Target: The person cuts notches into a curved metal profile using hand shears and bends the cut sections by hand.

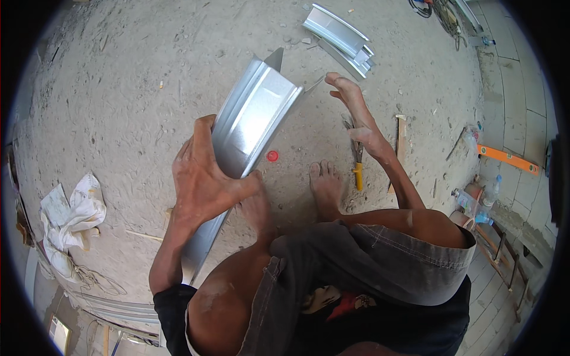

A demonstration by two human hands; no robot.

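My left hand [205,172] is wrapped round a shiny galvanized metal stud [252,113], a channel-shaped profile that slants from beside my left leg up toward the middle. At its far end, cut flaps of sheet metal stick out. My right hand [359,115] is open, its fingers stretched out beside the tip of the right-hand flap [313,85]; whether they touch is unclear. Partly behind that hand is a pair of metal snips [358,172] with a yellow handle, seemingly lying on the floor. My bare feet stand on either side of a red bottle cap [272,155].
Short cut stud pieces [338,32] lie on the dusty floor ahead. A wood strip [401,148] is to the right, with an orange spirit level [507,160] and plastic bottles [490,193] beyond. At left is a crumpled white sack [80,207]; coiled cable [445,18] lies far right.
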